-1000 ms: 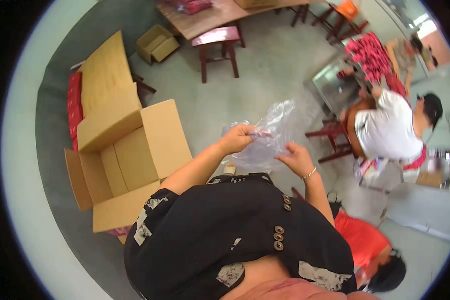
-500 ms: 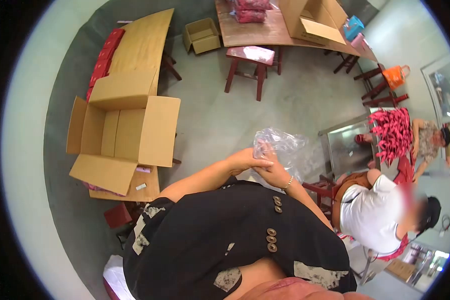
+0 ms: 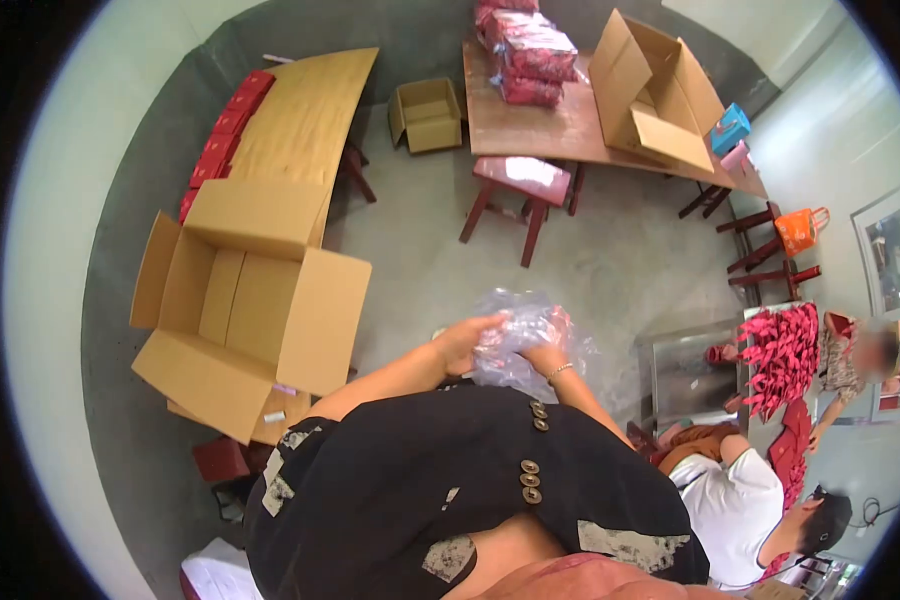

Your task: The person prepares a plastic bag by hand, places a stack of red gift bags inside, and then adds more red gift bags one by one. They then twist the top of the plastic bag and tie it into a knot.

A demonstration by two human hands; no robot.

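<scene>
Your left fingers (image 3: 489, 322) are closed on the near-left edge of a clear plastic bag (image 3: 515, 372). Your right fingers (image 3: 532, 350) are at or inside the crumpled film on its right side; the film and blur obscure them, and whether they grip cannot be told. The bag is held in front of your black top (image 3: 400, 460), above the floor (image 3: 410, 230). A bracelet (image 3: 560, 371) sits on your right wrist.

To your left, a large open cardboard carton (image 3: 253, 305), flaps spread, stands at the near end of the left bench (image 3: 310, 110); red packets (image 3: 216, 155) line that bench's outer edge. Ahead, a red-topped stool (image 3: 523, 178) stands near the far bench (image 3: 530, 135), which bears wrapped red bundles (image 3: 538, 58) and an open box (image 3: 660, 95). A smaller open box (image 3: 427, 115) lies between the two benches. To your right, a person in a white shirt (image 3: 735, 515) sits near a pile of red pieces (image 3: 778, 355).
</scene>
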